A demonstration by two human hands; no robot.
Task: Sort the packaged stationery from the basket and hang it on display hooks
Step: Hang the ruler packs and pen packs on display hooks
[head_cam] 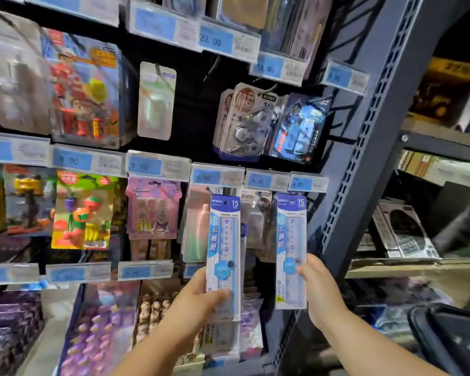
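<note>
Display wall (196, 109): dark back panel, rows of hanging packs, blurred toward the left edge.
Steel post (364, 147): grey, perforated, slanting up the right side of the wall.
Side shelves (418, 267): right of the post, stacked with boxes.
Basket (445, 335): dark, lower right corner – only partly in view, contents unclear.
Toy pack (84, 90): red figure in a blister card, upper left row.
Left ruler pack (224, 240): blue and white, marked 15 cm, upright in front of the lower row, its top just under a price tag; whether it sits on a hook cannot be told.
Right ruler pack (289, 240): same kind, upright, near the post, well apart from the first.
Left hand (198, 297): grips the lower part of the left ruler pack, thumb across its front.
Right hand (319, 286): pinches the right ruler pack's lower right edge – the hands are apart.
Price tags (216, 40): blue and white strips above each row.
</note>
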